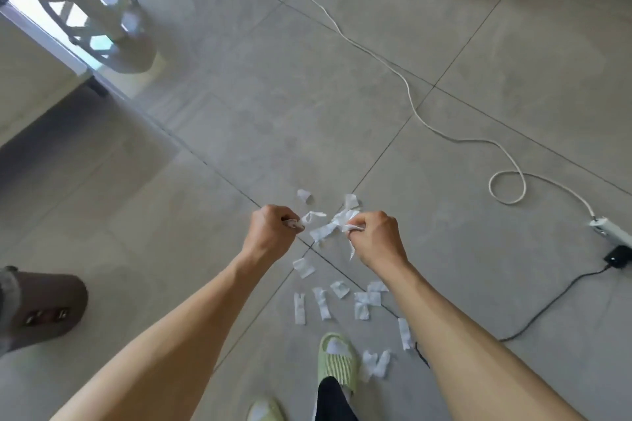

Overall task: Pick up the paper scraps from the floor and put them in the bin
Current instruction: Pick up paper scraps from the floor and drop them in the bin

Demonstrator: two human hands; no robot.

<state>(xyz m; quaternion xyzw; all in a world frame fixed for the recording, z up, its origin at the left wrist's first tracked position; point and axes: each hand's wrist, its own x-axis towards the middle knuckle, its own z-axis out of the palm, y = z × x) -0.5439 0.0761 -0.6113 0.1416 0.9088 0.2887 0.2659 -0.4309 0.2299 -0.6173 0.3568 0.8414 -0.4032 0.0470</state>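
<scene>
Above the grey tiled floor [342, 61], both hands are held out in front of the person, each curled around white paper. The left hand [270, 232] pinches a small torn piece [309, 217], and the right hand [376, 237] grips a larger crumpled wad [337, 224] with strips hanging from it.

By my judgement the task is barely under way: most paper scraps [342, 301] lie scattered on the tiles below the hands and beside the green slipper [337, 361], with two more pieces [350, 201] just beyond the hands. No bin is clearly in view; the white lattice-sided stand [102, 10] at upper left might be one, but I cannot tell. So nearly all the gathering, and all the carrying to the bin, appears left to do.

A white cable [410, 102] snakes across the floor to a power strip [612, 232] on the right, with a black adapter [617, 258] and its dark cord running close to the scraps. These could snag a foot. A brown object [44, 308] stands at the left edge.
</scene>
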